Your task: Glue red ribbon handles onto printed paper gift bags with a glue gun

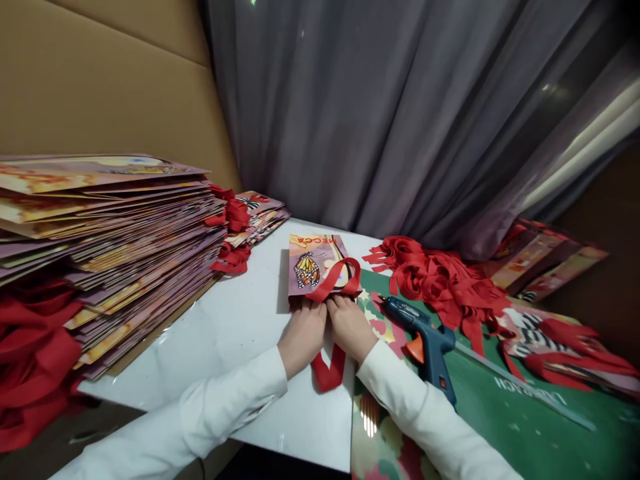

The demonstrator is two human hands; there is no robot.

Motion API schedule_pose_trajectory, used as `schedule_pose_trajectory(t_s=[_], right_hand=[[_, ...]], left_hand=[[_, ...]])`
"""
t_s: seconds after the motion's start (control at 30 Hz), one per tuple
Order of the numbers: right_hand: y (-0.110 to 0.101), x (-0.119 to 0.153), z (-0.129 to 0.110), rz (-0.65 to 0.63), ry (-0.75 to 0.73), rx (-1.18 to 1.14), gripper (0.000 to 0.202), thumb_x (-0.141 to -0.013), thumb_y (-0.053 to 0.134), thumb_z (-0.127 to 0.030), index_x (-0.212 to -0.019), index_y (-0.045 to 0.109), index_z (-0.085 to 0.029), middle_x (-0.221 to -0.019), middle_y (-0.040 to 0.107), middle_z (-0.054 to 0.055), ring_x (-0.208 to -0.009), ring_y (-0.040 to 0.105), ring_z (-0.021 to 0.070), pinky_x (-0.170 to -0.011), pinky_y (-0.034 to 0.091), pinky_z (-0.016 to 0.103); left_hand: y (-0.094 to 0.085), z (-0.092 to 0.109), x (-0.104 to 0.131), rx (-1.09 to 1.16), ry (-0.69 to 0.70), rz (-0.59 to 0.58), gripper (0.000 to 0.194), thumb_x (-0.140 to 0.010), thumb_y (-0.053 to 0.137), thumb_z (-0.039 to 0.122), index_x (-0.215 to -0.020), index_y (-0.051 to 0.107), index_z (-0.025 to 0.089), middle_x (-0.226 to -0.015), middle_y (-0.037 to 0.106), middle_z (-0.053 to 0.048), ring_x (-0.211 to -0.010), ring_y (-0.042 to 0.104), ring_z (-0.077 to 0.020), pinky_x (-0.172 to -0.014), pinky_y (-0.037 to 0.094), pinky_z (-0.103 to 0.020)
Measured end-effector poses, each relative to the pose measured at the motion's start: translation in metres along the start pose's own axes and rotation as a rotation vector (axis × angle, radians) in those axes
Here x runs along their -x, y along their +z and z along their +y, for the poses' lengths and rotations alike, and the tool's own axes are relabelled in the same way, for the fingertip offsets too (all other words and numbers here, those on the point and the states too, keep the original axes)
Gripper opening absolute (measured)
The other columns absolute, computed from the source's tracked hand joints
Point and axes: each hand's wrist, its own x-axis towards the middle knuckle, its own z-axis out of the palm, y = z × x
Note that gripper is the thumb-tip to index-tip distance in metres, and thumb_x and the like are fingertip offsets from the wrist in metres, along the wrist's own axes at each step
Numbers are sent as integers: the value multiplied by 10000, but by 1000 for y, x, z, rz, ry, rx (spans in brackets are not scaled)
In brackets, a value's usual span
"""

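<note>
A printed paper gift bag [309,263] with a butterfly and red lettering lies on the white board, its opening toward me. My left hand [304,333] is closed at the bag's near edge, fingertips reaching into the opening. Close beside it, my right hand [350,327] has its fingers curled over the same edge. One red ribbon [345,270] loops over the bag's face, and another ribbon loop [329,373] hangs below, between my wrists. To the right of my right hand rests a blue glue gun [425,333] with an orange trigger. My fingertips are partly hidden inside the bag.
A tall stack of flat printed bags [145,247] stands at left, with red ribbons [30,353] beside it. A heap of red ribbons [440,280] lies at right on a green printed sheet [500,407]. More bags [550,260] stand far right. A grey curtain [350,120] hangs behind.
</note>
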Motion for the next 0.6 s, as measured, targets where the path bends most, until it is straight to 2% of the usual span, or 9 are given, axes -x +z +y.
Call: schedule_pose_trajectory(t_s=[0.2, 0.47, 0.6], right_hand=[[9, -14, 8, -24, 26, 16, 334, -890, 411, -60, -1145, 622, -107, -1120, 665, 155, -1049, 603, 252, -911, 469, 352], [9, -15, 15, -54, 91, 31, 344, -929, 380, -57, -1169, 624, -93, -1174, 659, 178, -1077, 597, 251, -893, 480, 344], [8, -12, 21, -75, 131, 65, 347, -945, 381, -72, -1207, 609, -82, -1211, 637, 196, -1095, 591, 259, -878, 494, 346]], left_hand=[[2, -13, -14, -81, -2, -21, 390, -855, 400, 0, -1171, 621, 61, -1111, 666, -202, -1047, 631, -305, -906, 516, -420], [17, -25, -20, -120, -17, -27, 365, -861, 416, -12, -1103, 672, 82, -1081, 692, -184, -997, 664, -280, -858, 543, -383], [17, -29, -18, -84, 0, 5, 387, -848, 398, -38, -1075, 689, 78, -1041, 702, -183, -960, 676, -270, -851, 547, -380]])
